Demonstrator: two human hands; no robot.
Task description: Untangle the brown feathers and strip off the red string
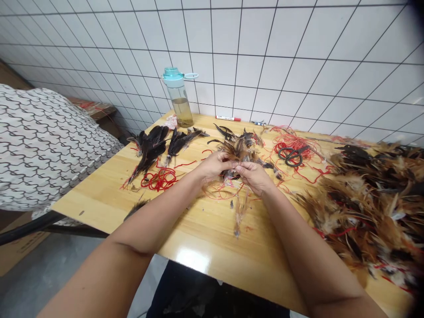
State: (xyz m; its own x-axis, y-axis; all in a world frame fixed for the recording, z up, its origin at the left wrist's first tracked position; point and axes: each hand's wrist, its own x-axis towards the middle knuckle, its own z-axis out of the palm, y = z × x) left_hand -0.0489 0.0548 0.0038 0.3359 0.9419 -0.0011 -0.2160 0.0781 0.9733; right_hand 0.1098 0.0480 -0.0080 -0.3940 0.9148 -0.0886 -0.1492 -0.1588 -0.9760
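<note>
Over the middle of the wooden table, my left hand (217, 167) and my right hand (252, 176) meet with fingertips pinched together. Brown feathers (239, 150) fan up and away from my left fingers, which close on their lower ends. My right thumb and forefinger press against my left fingertips; whatever lies between them is too small to make out. Dark feathers and loose red thread (218, 191) lie beneath and around both hands. A thin feather (237, 221) rests on the table nearer to me.
A large heap of brown feathers (371, 198) covers the right side. Black scissors (293, 156) lie by tangled red thread. Black feather bundles (150, 148), a red cord coil (160, 179) and a water bottle (179, 99) stand left. A marker (228, 118) lies along the tiled wall.
</note>
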